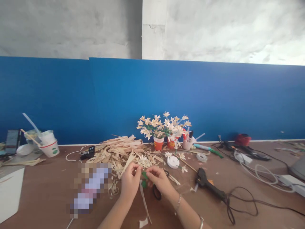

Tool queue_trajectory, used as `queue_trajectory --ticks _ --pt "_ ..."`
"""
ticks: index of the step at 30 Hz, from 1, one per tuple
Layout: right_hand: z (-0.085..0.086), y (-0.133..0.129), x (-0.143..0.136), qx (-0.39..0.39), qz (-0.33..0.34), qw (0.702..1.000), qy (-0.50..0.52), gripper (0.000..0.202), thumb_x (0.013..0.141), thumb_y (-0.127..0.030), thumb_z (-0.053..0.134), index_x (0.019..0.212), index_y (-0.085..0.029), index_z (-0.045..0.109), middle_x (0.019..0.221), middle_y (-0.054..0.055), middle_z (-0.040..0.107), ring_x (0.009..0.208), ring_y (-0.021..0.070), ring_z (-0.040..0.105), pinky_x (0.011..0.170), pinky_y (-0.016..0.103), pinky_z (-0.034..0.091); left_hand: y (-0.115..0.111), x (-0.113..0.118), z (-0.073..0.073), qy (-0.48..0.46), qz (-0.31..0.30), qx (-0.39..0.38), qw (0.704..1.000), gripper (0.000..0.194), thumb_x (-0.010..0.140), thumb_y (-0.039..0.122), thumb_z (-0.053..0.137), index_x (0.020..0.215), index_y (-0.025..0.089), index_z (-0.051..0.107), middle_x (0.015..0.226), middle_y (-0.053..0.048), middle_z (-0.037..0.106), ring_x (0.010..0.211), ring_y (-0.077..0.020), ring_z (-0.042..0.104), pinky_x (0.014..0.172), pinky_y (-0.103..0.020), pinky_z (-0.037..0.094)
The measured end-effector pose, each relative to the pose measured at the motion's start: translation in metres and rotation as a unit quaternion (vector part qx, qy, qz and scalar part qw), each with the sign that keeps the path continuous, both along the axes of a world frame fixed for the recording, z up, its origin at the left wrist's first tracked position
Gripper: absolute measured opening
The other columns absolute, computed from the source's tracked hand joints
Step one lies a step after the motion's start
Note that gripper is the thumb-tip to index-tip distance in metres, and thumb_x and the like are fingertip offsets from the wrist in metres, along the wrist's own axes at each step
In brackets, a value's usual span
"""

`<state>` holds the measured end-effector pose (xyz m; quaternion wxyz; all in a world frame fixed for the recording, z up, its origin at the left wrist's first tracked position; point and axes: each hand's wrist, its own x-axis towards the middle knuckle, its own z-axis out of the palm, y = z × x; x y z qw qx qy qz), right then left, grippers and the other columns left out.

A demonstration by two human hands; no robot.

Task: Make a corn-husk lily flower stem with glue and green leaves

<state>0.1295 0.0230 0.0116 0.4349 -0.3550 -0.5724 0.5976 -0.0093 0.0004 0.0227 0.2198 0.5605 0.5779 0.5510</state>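
Observation:
My left hand (131, 179) is closed in a pinch, thumb against index finger; what sits between the tips is too small to make out. Close beside it, the curled fingers of my right hand (159, 180) pinch a small green piece (144, 175), perhaps tape or a leaf. A pale dried strip (144, 200) hangs down below the hands toward the table. Partly hidden by my right hand are black-handled scissors (156, 193). Just past my fingertips lies a heap of dried straw-coloured husk strips (119, 156).
Behind the hands stand red cups (158, 144) of pale handmade flowers (154, 125). A white spool (173, 162), a tape roll (202, 157) and a black glue gun (209, 184) with its cable lie to the right. On the left are a paper cup (50, 149) and a white sheet (10, 194).

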Motion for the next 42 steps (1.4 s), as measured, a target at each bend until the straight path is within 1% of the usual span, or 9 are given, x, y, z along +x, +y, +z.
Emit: queue_trajectory --ticks 11,17,20,23,26,29,32,37,42 --pt "-0.004 0.001 -0.001 -0.02 -0.007 0.996 0.081 0.032 0.065 -0.041 0.071 0.073 -0.018 0.049 0.05 -0.007 0.049 0.04 0.0059 0.043 0.041 0.017 0.032 -0.004 0.006 -0.004 0.108 -0.042 -0.009 0.993 0.016 0.084 0.031 0.041 0.076 0.021 0.05 0.068 -0.001 0.061 0.063 -0.0182 0.059 0.061 -0.027 0.044" --pt "-0.007 -0.001 -0.002 -0.01 0.003 0.996 0.088 0.022 0.071 -0.034 0.063 0.075 -0.019 0.048 0.058 -0.006 0.051 0.045 0.007 0.045 0.044 0.018 0.034 -0.005 0.008 -0.005 0.11 -0.047 -0.018 0.993 0.014 0.085 0.029 0.038 0.076 0.022 0.047 0.067 -0.001 0.059 0.064 -0.0184 0.059 0.06 -0.027 0.043" --pt "-0.005 -0.004 -0.001 0.085 -0.016 0.996 0.009 0.011 0.069 -0.02 0.058 0.077 -0.019 0.051 0.066 -0.004 0.052 0.055 0.0097 0.048 0.052 0.021 0.038 -0.005 0.008 -0.004 0.107 -0.037 -0.015 0.993 0.014 0.085 0.028 0.038 0.076 0.022 0.047 0.068 -0.001 0.059 0.065 -0.0185 0.059 0.062 -0.028 0.043" --pt "-0.002 -0.008 0.0 0.238 -0.071 0.96 -0.13 0.018 0.066 -0.008 0.053 0.08 -0.018 0.055 0.073 -0.001 0.054 0.064 0.0119 0.049 0.06 0.023 0.039 -0.006 0.008 -0.003 0.103 -0.034 -0.009 0.994 0.014 0.084 0.026 0.038 0.076 0.021 0.048 0.069 -0.001 0.06 0.066 -0.0185 0.059 0.064 -0.029 0.044" --pt "0.001 -0.012 -0.001 0.329 -0.116 0.914 -0.208 0.017 0.072 -0.007 0.049 0.083 -0.018 0.057 0.074 0.001 0.055 0.065 0.0132 0.049 0.061 0.024 0.038 -0.006 0.009 -0.003 0.098 -0.033 -0.004 0.995 0.013 0.084 0.026 0.039 0.075 0.021 0.048 0.068 -0.001 0.06 0.064 -0.0181 0.06 0.062 -0.028 0.044" --pt "0.003 -0.013 0.0 0.357 -0.127 0.898 -0.224 0.014 0.078 -0.011 0.047 0.079 -0.018 0.059 0.074 0.003 0.055 0.069 0.0151 0.05 0.064 0.025 0.038 -0.006 0.009 -0.002 0.095 -0.032 0.005 0.995 0.014 0.084 0.026 0.039 0.075 0.021 0.049 0.067 -0.001 0.06 0.064 -0.0178 0.06 0.06 -0.027 0.044" --pt "0.004 -0.01 0.0 0.319 -0.147 0.919 -0.182 0.011 0.08 -0.018 0.049 0.075 -0.018 0.058 0.078 0.004 0.056 0.073 0.0162 0.051 0.066 0.026 0.04 -0.006 0.008 0.0 0.101 -0.023 0.011 0.995 0.015 0.083 0.026 0.04 0.073 0.021 0.049 0.066 -0.001 0.061 0.062 -0.0177 0.06 0.059 -0.027 0.044" --pt "-0.001 -0.002 -0.003 0.111 -0.125 0.985 -0.042 0.024 0.075 -0.041 0.058 0.068 -0.018 0.052 0.059 -0.003 0.048 0.053 0.0122 0.046 0.049 0.023 0.038 -0.005 0.009 -0.003 0.137 0.001 0.011 0.991 0.014 0.081 0.026 0.042 0.07 0.021 0.051 0.066 -0.002 0.062 0.06 -0.0183 0.06 0.058 -0.027 0.043" --pt "-0.005 -0.001 -0.007 0.041 -0.103 0.993 0.037 0.035 0.068 -0.048 0.065 0.065 -0.018 0.048 0.057 -0.006 0.047 0.047 0.0084 0.044 0.045 0.02 0.038 -0.005 0.013 -0.009 0.148 -0.004 0.005 0.989 0.014 0.081 0.024 0.042 0.07 0.021 0.051 0.065 -0.001 0.062 0.06 -0.0173 0.06 0.057 -0.026 0.043"
